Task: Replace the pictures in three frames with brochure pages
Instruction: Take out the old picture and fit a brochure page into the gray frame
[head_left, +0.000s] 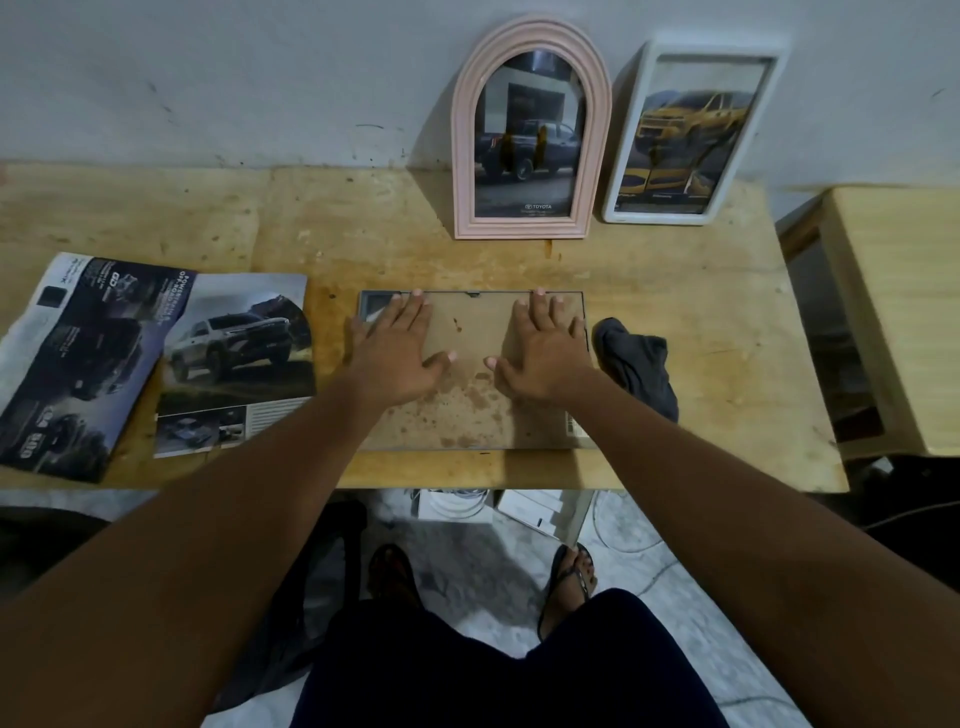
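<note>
Item: frame (470, 410), thin-edged, face down at mid worktop (717, 332); brochure pages (236, 353) just left. On its backing board (467, 332) lie left grip (397, 348) and right grip (540, 348), flat, fingers straight, pressing, clasping nothing. Likely light, stiff, glass-fronted, fragile; lift by opposite long edges.

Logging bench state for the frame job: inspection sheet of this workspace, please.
Surface: wooden table, stained.
Job's things: pink arched frame and white frame stand against the wall, each showing a truck page; third frame lies face down; brochure pages lie at left.
Clutter: dark cloth right of the third frame.
Grippers: left hand and right hand flat on the third frame's backing.
Cables: likely a dark cable on the floor, right.
Surroundings: wooden stand at right; white boxes under the table.
</note>
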